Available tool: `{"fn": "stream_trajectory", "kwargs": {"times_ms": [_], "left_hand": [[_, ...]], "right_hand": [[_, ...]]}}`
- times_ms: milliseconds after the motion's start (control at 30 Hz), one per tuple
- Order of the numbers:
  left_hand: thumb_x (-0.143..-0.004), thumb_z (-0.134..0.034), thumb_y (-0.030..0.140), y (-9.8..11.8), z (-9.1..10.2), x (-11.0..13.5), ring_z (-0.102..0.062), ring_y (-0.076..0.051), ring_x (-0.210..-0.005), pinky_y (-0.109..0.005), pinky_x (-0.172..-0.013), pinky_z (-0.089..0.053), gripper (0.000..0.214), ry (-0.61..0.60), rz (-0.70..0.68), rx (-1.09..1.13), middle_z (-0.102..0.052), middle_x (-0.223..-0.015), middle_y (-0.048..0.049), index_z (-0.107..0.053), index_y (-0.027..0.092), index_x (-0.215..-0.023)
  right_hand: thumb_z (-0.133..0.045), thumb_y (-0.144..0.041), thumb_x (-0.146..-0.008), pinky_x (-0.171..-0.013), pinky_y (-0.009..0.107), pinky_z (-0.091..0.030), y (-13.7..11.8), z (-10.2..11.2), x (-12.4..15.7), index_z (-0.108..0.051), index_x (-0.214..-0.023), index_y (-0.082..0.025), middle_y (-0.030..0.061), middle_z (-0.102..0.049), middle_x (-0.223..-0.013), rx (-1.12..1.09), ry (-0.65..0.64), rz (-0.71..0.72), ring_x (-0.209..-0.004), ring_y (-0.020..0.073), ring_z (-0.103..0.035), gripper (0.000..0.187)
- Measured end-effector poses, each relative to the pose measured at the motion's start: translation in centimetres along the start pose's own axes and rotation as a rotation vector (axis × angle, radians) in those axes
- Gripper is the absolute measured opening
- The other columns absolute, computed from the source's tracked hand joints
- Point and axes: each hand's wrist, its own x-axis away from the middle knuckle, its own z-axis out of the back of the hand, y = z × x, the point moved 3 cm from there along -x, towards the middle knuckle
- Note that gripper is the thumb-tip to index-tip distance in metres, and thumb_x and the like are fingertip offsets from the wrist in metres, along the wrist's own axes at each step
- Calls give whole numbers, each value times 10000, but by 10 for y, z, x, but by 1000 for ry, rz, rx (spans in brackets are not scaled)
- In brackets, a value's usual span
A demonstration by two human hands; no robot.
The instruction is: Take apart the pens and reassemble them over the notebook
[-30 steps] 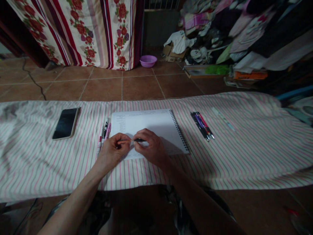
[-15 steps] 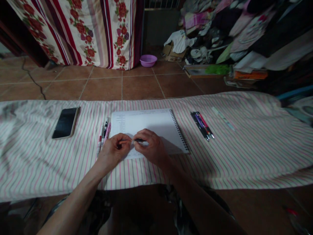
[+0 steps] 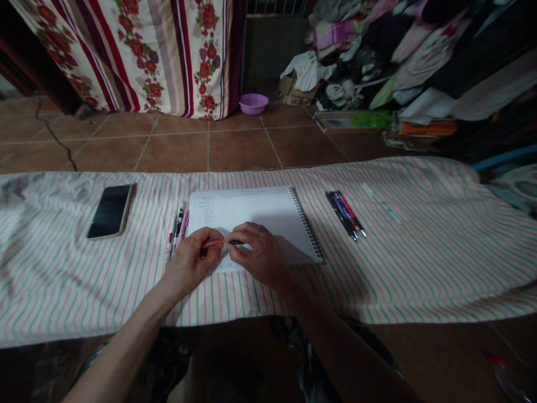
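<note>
Above the near part of a white spiral notebook [image 3: 251, 206], my two hands meet fingertip to fingertip. My left hand [image 3: 193, 256] is closed in a pinch on a thin orange pen piece [image 3: 215, 242]. A short black pen piece [image 3: 236, 242] sits between the fingers of my right hand [image 3: 263, 254], also closed. The two pieces point at each other in one line; whether they are joined is too small to tell. Several pens [image 3: 180, 223] lie by the notebook's left edge, close to my left wrist. To the right of its spiral is another group of pens [image 3: 344, 214].
A phone [image 3: 109, 211] lies at the left on the striped cloth [image 3: 440, 252]. A pale patterned strip [image 3: 381, 202] rests farther right. Beyond, on the tiled floor, are a purple basin [image 3: 253, 104], a floral curtain [image 3: 168, 61] and heaped clothes [image 3: 377, 45].
Both hands stay over the notebook with the pen pieces between their fingertips. The whole view has shifted very slightly; nothing has been let go.
</note>
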Motion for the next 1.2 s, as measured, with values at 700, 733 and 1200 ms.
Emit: {"fn": "stream_trajectory", "kwargs": {"times_ms": [700, 733, 1200], "left_hand": [[-835, -465, 293, 2, 1, 3, -580, -138, -730, -236, -627, -433, 182, 53, -36, 92, -629, -820, -21, -581, 178, -915], [-833, -467, 287, 1, 1, 4, -581, -137, -734, -236, -637, -435, 177, 67, -46, 90, -628, -821, -21, -583, 178, -910], [-793, -468, 225, 2, 12, 11, -530, -114, -640, -224, -571, -406, 136, 93, -45, 14, -602, -761, -7, -575, 179, -864]], "right_hand": [[-557, -107, -717, -721, 266, -478, 2, 0, -2, -628, -757, -198, 14, -627, -759, -199, 26, -132, -741, 135, -595, 123], [-557, -105, -716, -721, 266, -477, 2, 0, -2, -629, -756, -196, 15, -627, -759, -206, 23, -135, -740, 134, -594, 123], [-566, -97, -711, -705, 248, -476, 0, -3, -6, -626, -774, -200, -1, -610, -769, -342, 12, -115, -739, 118, -585, 135]]}}
